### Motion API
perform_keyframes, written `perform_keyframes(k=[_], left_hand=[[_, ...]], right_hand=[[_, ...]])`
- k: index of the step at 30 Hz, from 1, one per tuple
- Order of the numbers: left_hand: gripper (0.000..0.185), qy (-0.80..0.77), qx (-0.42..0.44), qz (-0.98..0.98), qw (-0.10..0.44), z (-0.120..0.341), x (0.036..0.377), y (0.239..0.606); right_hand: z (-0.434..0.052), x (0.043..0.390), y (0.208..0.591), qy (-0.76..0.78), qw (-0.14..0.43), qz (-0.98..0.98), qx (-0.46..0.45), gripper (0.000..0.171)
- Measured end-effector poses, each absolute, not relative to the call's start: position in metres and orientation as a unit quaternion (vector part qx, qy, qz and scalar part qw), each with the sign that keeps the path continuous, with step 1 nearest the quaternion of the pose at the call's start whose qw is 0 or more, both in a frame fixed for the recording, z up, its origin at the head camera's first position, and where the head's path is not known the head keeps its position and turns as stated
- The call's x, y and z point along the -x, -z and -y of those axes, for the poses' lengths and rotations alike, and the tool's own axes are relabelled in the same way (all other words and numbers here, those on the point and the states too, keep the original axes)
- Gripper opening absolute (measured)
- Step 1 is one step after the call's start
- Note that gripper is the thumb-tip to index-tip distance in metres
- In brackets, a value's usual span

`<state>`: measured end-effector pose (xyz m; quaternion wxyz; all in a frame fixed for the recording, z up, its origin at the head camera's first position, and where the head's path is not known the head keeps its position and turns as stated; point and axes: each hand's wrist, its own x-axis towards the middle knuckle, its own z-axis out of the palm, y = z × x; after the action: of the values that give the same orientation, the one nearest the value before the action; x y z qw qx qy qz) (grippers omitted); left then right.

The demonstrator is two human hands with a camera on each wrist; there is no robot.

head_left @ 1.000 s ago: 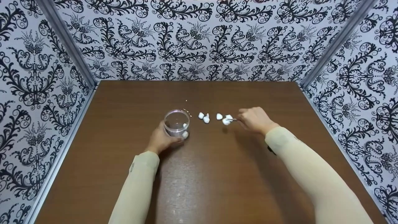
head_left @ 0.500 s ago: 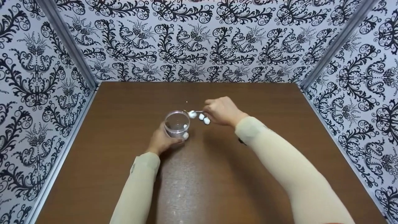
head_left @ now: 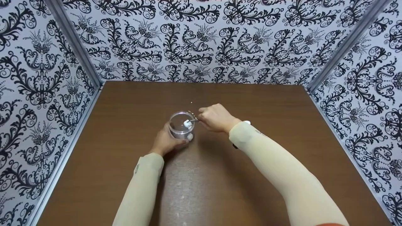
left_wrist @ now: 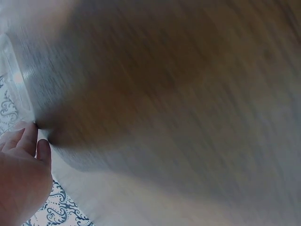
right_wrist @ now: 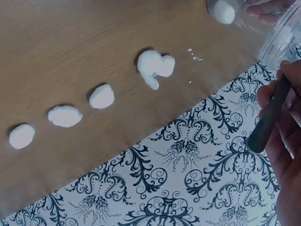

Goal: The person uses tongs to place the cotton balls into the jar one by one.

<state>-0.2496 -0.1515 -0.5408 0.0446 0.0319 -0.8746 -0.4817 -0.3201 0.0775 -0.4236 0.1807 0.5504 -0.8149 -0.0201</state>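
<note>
Since half a second ago the right hand (head_left: pixel 214 118) has carried its white piece (head_left: pixel 187 123) leftward from beside the rim to over the mouth of the clear cup (head_left: pixel 181 125), and since a second ago it has crossed from the right end of the row of pieces. In the head view the cup stands upright on the brown desk (head_left: pixel 125 125), the left hand (head_left: pixel 166 141) curled round its near side in a closed grip, while the right hand pinches thin metal tweezers (head_left: pixel 194 120) whose tips hold the white piece just inside the rim; one more white lump (head_left: pixel 247 122) peeks out behind the right sleeve. The left wrist view is blurred: only fingers (left_wrist: pixel 28 141) lie at the lower left against the desk surface, next to the clear wall of the cup (left_wrist: pixel 14 89). In the right wrist view the dark handle of the tweezers (right_wrist: pixel 268 115) sits clamped between the fingers, the cup (right_wrist: pixel 263 19) lies at the top right with a white piece inside it, and a row of white pieces (right_wrist: pixel 101 96) remains on the desk, well apart from the cup.
</note>
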Motion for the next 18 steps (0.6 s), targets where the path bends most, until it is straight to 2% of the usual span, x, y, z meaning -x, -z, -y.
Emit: perform_keyframes(k=[12,18], left_hand=[[0.111,0.477,-0.037,0.877,0.04,0.152,0.251,0.542],[0.112,0.476,-0.036,0.878,0.039,0.152,0.249,0.54]], right_hand=[[-0.085,0.324,0.425,0.026,0.178,0.812,-0.555,0.009],[-0.104,0.325,0.421,0.006,0.172,0.821,-0.545,0.006]])
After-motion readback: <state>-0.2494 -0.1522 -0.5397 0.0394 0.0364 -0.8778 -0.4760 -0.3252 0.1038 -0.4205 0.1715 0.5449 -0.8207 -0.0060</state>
